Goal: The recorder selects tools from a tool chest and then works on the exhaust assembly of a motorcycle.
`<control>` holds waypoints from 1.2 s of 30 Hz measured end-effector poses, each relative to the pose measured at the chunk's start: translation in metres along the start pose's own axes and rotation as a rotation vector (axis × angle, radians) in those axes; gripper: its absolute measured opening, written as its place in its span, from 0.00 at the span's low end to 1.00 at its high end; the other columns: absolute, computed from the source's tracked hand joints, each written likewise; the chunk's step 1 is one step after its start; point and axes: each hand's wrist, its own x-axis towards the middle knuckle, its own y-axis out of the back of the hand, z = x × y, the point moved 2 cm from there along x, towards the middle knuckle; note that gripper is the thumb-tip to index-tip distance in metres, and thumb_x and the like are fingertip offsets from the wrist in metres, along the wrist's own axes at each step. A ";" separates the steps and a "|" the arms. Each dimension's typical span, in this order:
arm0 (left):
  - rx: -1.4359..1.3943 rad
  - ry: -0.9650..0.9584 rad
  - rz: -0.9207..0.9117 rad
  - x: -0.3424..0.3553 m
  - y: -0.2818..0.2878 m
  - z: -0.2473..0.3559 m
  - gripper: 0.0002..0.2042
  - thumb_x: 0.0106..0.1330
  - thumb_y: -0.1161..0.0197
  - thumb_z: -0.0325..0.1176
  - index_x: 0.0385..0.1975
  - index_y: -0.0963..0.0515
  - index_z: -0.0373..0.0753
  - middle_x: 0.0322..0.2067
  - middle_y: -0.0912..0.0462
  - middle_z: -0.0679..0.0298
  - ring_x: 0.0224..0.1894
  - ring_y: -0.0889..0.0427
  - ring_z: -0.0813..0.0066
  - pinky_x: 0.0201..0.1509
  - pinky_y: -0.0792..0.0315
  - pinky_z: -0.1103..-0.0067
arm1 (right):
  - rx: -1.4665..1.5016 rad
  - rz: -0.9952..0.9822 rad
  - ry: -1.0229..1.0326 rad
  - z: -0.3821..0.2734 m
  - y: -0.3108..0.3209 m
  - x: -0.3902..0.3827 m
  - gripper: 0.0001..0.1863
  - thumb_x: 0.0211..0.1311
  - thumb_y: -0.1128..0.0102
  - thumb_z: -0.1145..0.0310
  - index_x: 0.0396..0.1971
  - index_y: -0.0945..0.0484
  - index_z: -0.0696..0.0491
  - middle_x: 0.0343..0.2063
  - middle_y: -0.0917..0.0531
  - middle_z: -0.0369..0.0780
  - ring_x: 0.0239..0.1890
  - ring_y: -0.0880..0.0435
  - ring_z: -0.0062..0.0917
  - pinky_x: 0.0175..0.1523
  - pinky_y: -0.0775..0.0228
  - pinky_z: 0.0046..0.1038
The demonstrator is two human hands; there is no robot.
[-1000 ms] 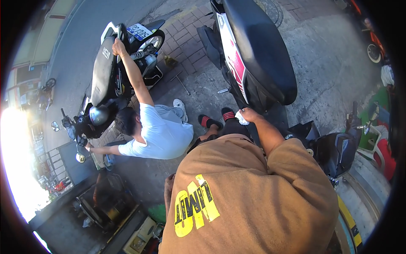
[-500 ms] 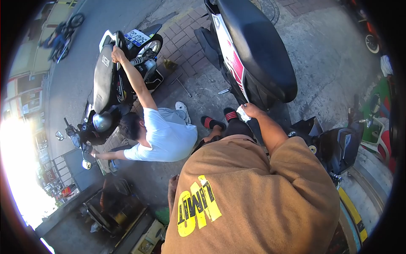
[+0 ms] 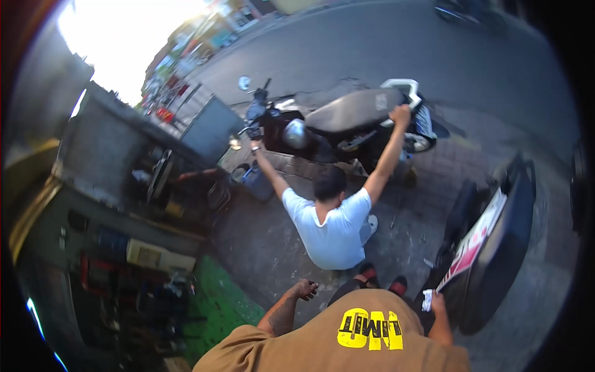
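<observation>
My right hand is low at the right, closed around a crumpled white wad that could be cloth or tissue. It is right beside the parked scooter with a dark seat and a white and pink side panel; whether it touches the panel, I cannot tell. My left hand hangs over the concrete at my left side, fingers loosely bent and apart, holding nothing. In front of me a crouching person in a white shirt grips the rear rail and handlebar of another motorbike.
A workbench cluttered with tools stands along the left. Beside it lies a green floor patch. A blue container sits by the motorbike's front. Behind is the street, with a blurred motorcycle at the far right.
My view has swung left, so the scooter and the crouching person now appear farther right. My left arm has come out from my side into view. The white wad is still in my right hand.
</observation>
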 end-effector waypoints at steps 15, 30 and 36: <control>-0.482 0.029 0.247 -0.015 0.013 -0.201 0.23 0.71 0.47 0.45 0.59 0.31 0.36 0.51 0.21 0.56 0.44 0.17 0.62 0.42 0.20 0.68 | -0.179 -0.238 0.054 -0.210 0.016 0.025 0.27 0.71 0.56 0.53 0.32 0.19 0.64 0.32 0.17 0.57 0.40 0.17 0.49 0.43 0.29 0.44; -0.989 0.350 0.246 -0.104 -0.042 -0.496 0.22 0.71 0.46 0.45 0.59 0.29 0.38 0.53 0.22 0.59 0.47 0.20 0.61 0.46 0.22 0.65 | -0.086 -0.831 0.347 -0.562 -0.248 -0.090 0.22 0.74 0.57 0.56 0.39 0.17 0.57 0.26 0.18 0.32 0.29 0.24 0.16 0.37 0.31 0.24; -1.251 -0.039 0.414 -0.130 0.092 -0.408 0.22 0.70 0.43 0.46 0.57 0.27 0.38 0.48 0.19 0.59 0.44 0.18 0.65 0.45 0.22 0.72 | 0.029 -1.010 0.424 -0.692 -0.335 -0.175 0.22 0.75 0.59 0.59 0.50 0.24 0.61 0.39 0.17 0.40 0.41 0.23 0.22 0.50 0.32 0.27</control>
